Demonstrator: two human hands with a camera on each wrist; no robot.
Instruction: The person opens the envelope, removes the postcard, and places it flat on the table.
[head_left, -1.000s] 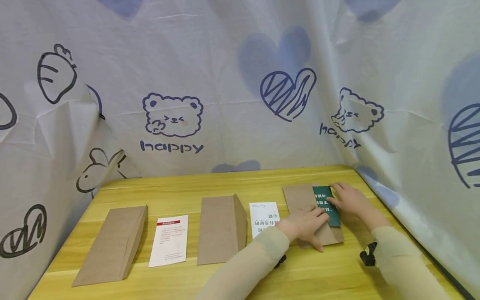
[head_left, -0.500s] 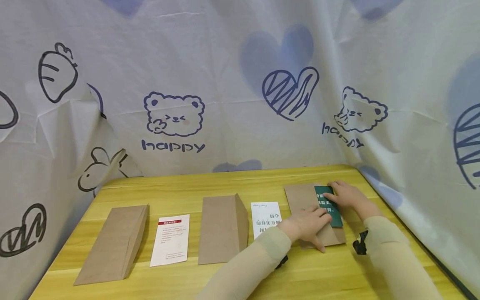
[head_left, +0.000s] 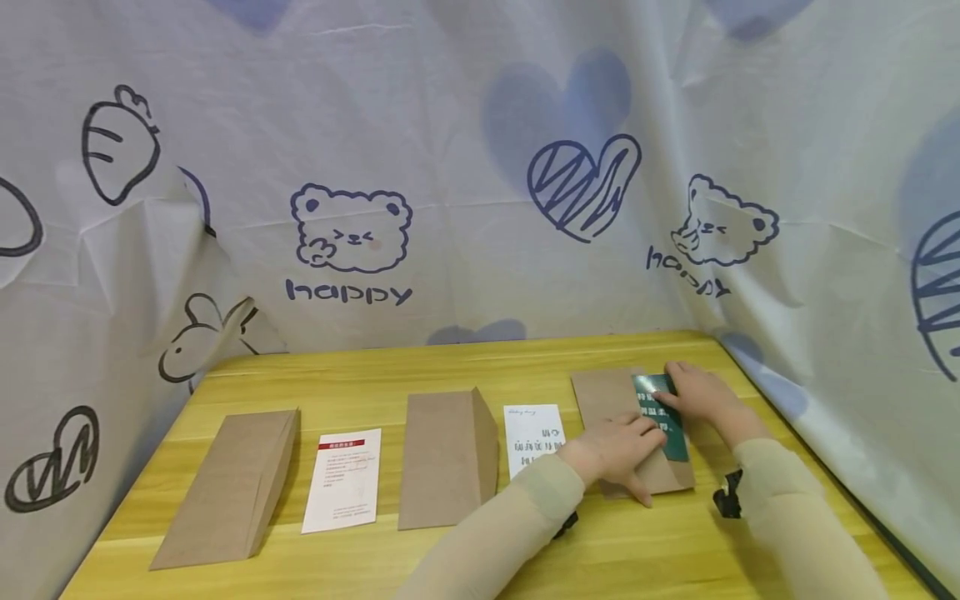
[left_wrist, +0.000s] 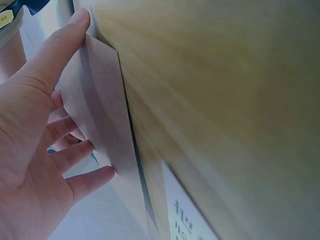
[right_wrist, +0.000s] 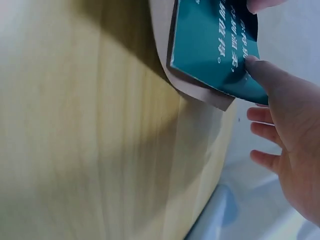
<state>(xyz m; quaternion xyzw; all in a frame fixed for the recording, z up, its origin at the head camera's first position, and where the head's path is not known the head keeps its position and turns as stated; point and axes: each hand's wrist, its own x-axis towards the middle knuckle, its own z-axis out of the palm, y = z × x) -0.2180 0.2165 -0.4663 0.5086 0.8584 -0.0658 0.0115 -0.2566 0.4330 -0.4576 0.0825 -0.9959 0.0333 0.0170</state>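
Observation:
A green card (head_left: pixel 663 417) with white characters overlaps the right part of a brown paper envelope (head_left: pixel 603 392) at the table's right. My right hand (head_left: pixel 703 396) pinches the card at its right edge; in the right wrist view the thumb (right_wrist: pixel 270 75) lies on its printed face. My left hand (head_left: pixel 615 450) rests on the envelope with fingers spread, the thumb (left_wrist: pixel 65 45) at the near edge in the left wrist view. The card's left side meets the brown paper beside my left fingertips. A white card (head_left: pixel 532 433) with dark characters lies left of this envelope, partly hidden by my left forearm.
Another brown envelope (head_left: pixel 438 458) lies mid-table, its side flap raised. Farther left are a white card with a red band (head_left: pixel 342 483) and a third envelope (head_left: pixel 217 492). A printed cloth (head_left: pixel 450 167) hangs behind and beside the wooden table (head_left: pixel 352 567).
The green card has tilted slightly and its near end has shifted a little toward me, now catching glare. My right hand moved slightly with it; my left hand stays on the envelope.

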